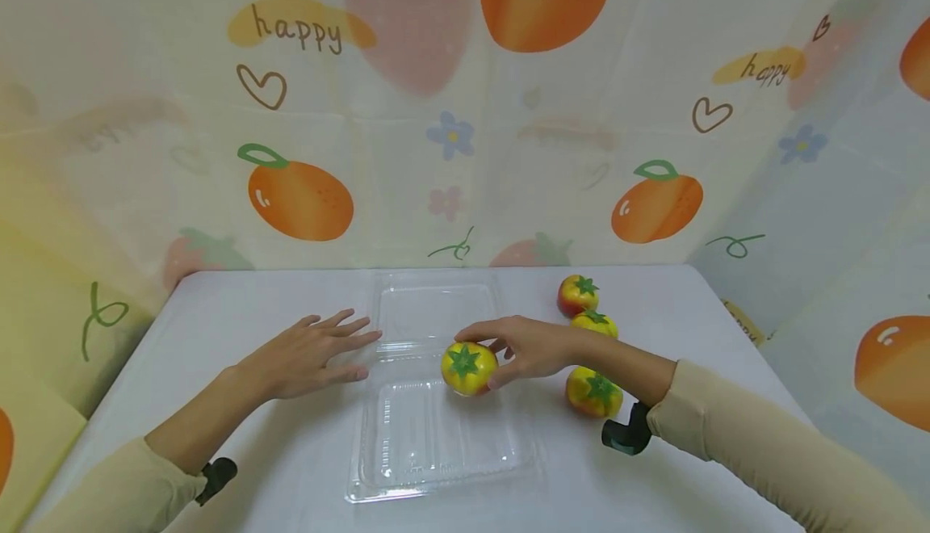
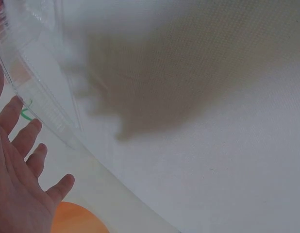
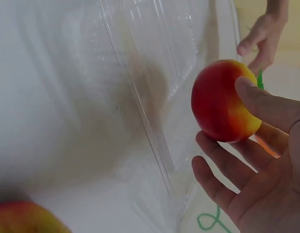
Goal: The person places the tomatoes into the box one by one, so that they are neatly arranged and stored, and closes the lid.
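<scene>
My right hand (image 1: pixel 526 346) holds a round red-and-yellow fruit (image 1: pixel 465 367) with a green star-shaped leaf top, which looks like a tomato. In the right wrist view the thumb lies on one side of this fruit (image 3: pixel 220 104) and the fingers are on the other. The fruit is over a clear plastic clamshell box (image 1: pixel 443 436), which lies unfolded with its lid (image 1: pixel 436 307) at the back. To the left of the box my left hand (image 1: pixel 316 355) is spread, its fingertips near the hinge and nothing in its grasp. The left wrist view also shows those fingers (image 2: pixel 26 138) spread.
Several similar fruits are on the white table to the right: one at the back (image 1: pixel 578 296), one partly behind my right forearm (image 1: pixel 597 323), and one nearer (image 1: pixel 594 393). A fruit-printed cloth (image 1: pixel 450 194) hangs behind the table (image 1: pixel 291 468).
</scene>
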`<action>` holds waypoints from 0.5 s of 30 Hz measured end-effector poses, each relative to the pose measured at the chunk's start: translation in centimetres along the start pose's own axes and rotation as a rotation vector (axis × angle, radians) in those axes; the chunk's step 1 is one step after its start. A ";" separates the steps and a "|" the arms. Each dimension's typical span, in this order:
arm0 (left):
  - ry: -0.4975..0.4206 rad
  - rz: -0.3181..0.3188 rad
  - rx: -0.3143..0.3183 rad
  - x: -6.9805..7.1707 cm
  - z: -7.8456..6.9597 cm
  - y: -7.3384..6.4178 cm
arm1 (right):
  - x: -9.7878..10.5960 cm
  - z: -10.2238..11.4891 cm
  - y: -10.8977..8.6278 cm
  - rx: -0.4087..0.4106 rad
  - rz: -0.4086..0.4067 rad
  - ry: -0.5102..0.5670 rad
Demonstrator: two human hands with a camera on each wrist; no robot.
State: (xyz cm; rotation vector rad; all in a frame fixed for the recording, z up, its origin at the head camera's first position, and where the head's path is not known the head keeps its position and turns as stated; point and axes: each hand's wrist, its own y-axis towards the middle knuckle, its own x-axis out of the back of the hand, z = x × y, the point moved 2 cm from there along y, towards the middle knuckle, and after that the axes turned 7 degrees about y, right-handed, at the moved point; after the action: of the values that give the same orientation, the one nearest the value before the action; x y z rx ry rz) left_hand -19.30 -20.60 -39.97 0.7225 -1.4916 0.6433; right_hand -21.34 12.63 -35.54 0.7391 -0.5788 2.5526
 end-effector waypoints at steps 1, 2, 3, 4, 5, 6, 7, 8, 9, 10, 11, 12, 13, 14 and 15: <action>0.001 0.000 0.000 0.0 0.0 0.0 | -0.2 0.1 0.3 0.007 0.012 0.004; 0.002 0.001 0.000 0.0 0.0 0.0 | -0.4 0.1 0.5 0.015 0.022 0.009; 0.004 0.002 0.000 0.0 0.0 0.0 | -0.6 0.2 0.8 0.022 0.031 0.011; 0.006 0.003 0.000 0.0 0.0 0.0 | -0.8 0.2 1.1 0.028 0.037 0.014; 0.008 0.005 0.003 0.0 0.0 0.0 | -1.0 0.3 1.4 0.029 0.042 0.021; 0.009 0.007 0.006 -0.1 0.0 0.1 | -1.2 0.4 1.7 0.034 0.046 0.027; 0.010 0.010 0.009 -0.1 0.0 0.1 | -1.4 0.4 2.0 0.036 0.052 0.038; 0.009 0.014 0.012 -0.1 0.0 0.1 | -1.7 0.5 2.3 0.036 0.056 0.045; 0.008 0.017 0.016 -0.1 0.0 0.1 | -1.9 0.5 2.6 0.034 0.060 0.052; 0.005 0.021 0.018 -0.1 0.0 0.1 | -2.1 0.6 2.9 0.032 0.064 0.061; 0.003 0.024 0.020 -0.1 0.0 0.1 | -2.3 0.6 3.1 0.032 0.067 0.069; 0.001 0.026 0.021 -0.1 0.0 0.1 | -2.6 0.6 3.4 0.033 0.071 0.074; 0.000 0.029 0.022 -0.1 0.0 0.1 | -2.8 0.7 3.6 0.033 0.075 0.078; 0.000 0.031 0.022 -0.1 0.0 0.1 | -3.0 0.7 3.8 0.032 0.078 0.078; 0.000 0.033 0.022 -0.1 0.0 0.1 | -3.2 0.7 4.0 0.032 0.081 0.077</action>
State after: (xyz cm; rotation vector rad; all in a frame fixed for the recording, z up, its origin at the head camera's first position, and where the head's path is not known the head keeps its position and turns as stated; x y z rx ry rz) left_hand -19.35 -20.50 -40.02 0.7159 -1.5009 0.6851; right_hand -20.59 8.08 -37.92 0.6367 -0.5548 2.6577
